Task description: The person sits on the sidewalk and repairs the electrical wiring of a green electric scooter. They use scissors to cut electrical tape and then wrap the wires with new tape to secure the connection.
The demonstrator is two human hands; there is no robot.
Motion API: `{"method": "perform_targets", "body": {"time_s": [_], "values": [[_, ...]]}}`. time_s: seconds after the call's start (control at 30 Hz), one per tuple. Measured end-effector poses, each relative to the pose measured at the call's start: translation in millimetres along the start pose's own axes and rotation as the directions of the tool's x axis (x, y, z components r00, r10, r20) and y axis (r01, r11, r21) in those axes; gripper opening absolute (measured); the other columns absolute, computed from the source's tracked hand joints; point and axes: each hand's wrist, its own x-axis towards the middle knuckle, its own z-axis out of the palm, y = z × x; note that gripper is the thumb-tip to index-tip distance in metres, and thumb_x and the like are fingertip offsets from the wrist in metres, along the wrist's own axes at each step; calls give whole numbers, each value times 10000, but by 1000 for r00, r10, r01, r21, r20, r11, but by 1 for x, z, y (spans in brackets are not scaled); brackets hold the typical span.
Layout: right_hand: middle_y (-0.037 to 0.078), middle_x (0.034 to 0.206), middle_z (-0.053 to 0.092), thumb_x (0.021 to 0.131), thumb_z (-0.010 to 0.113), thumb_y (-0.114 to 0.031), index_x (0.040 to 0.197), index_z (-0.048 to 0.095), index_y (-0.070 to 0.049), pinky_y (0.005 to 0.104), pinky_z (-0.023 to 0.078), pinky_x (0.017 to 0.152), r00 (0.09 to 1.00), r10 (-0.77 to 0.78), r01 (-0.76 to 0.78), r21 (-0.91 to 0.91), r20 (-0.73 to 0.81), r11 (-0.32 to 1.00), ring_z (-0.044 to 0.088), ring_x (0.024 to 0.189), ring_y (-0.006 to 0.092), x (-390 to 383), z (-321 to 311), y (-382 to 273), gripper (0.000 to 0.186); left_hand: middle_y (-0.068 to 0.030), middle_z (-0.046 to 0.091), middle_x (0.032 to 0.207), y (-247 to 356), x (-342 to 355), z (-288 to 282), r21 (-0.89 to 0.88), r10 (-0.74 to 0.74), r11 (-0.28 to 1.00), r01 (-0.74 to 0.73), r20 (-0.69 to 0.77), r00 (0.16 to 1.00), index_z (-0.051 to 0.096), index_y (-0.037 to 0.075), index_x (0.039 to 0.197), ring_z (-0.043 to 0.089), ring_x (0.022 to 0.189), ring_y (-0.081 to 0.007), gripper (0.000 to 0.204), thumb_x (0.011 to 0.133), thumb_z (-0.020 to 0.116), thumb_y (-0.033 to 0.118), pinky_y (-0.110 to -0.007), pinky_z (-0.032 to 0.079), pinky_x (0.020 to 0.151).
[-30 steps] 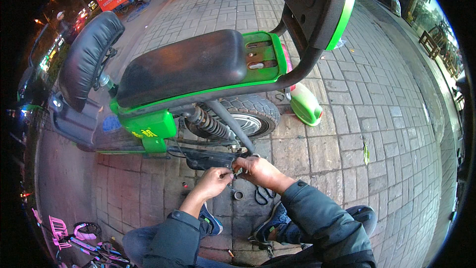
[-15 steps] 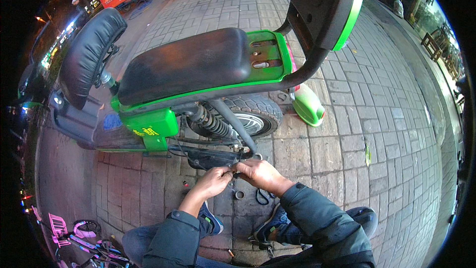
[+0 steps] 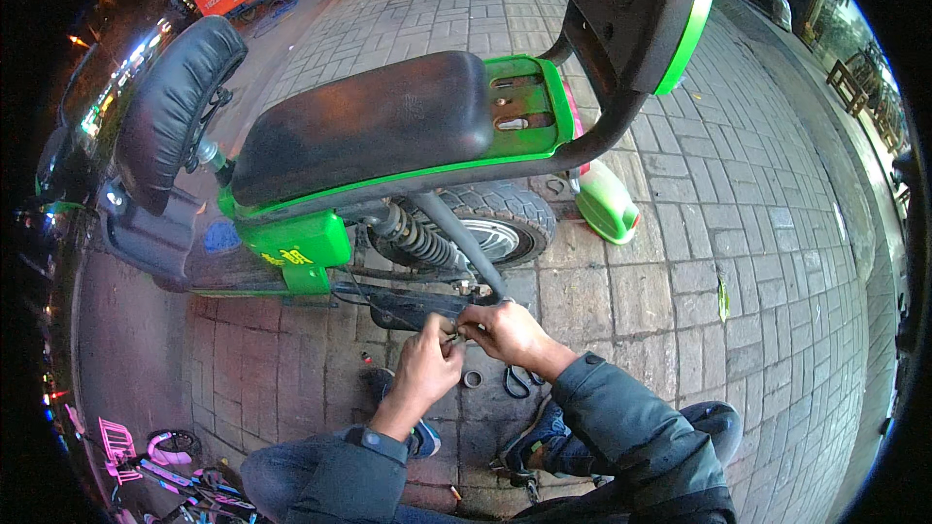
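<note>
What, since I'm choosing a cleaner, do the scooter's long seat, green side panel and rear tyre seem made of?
Long seat: probably vinyl or leather, satin black; smooth with soft reflections. Green side panel: likely plastic, somewhat glossy; rounded edges, though painted metal is possible. Rear tyre: almost certainly rubber, matt; chunky dark tread.

A small piece (image 3: 455, 338) pinched between the left hand (image 3: 429, 364) and the right hand (image 3: 507, 332) is mostly covered by fingers, too tiny to make out. Black loops (image 3: 506, 383) run in behind the right wrist. The left forearm (image 3: 392, 419) hides part of a shoe (image 3: 425, 442). The far edge crops the backrest (image 3: 626, 19); the near left cuts off the pink bicycle (image 3: 175, 485).
</note>
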Motion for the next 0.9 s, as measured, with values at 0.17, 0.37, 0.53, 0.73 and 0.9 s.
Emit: {"method": "perform_targets", "body": {"time_s": [0.17,0.37,0.53,0.73,0.9], "values": [[167,775,690,901,652,-264,934,698,-114,488,554,667,997,59,-59,2,53,998,682,746,399,11,2,8,160,-158,692,827,-3,-10,17,358,382,880,-313,-141,913,587,57,1082,684,716,-355,233,881,700,89,-432,542,614],[183,840,719,900,674,-207,1002,705,-48,434,557,749,973,147,-185,220,180,958,706,808,361,18,-3,19,191,-132,686,834,-9,-11,26,428,399,855,-294,-179,899,650,71,1053,689,728,-337,171,901,689,136,-443,552,620],[150,875,739,869,725,-95,1091,670,-29,393,561,758,992,19,-66,384,126,921,729,836,307,6,-14,17,239,-149,715,873,8,-11,16,296,101,953,-65,-109,989,679,57,1028,700,781,-364,159,933,654,182,-452,553,682],[101,898,743,866,732,-75,1040,648,-51,377,573,759,993,-26,-10,303,116,953,734,865,288,2,-6,17,195,-195,702,817,-8,11,-6,41,-35,999,26,245,969,679,-23,960,674,709,-342,238,986,567,185,-430,525,707],[105,884,740,863,736,-75,1029,651,-50,375,574,753,994,-102,92,219,35,971,734,861,297,1,1,20,188,-203,694,820,-22,13,1,-83,-74,991,104,309,948,624,-37,1004,672,732,-346,207,977,583,164,-432,528,701]]}}
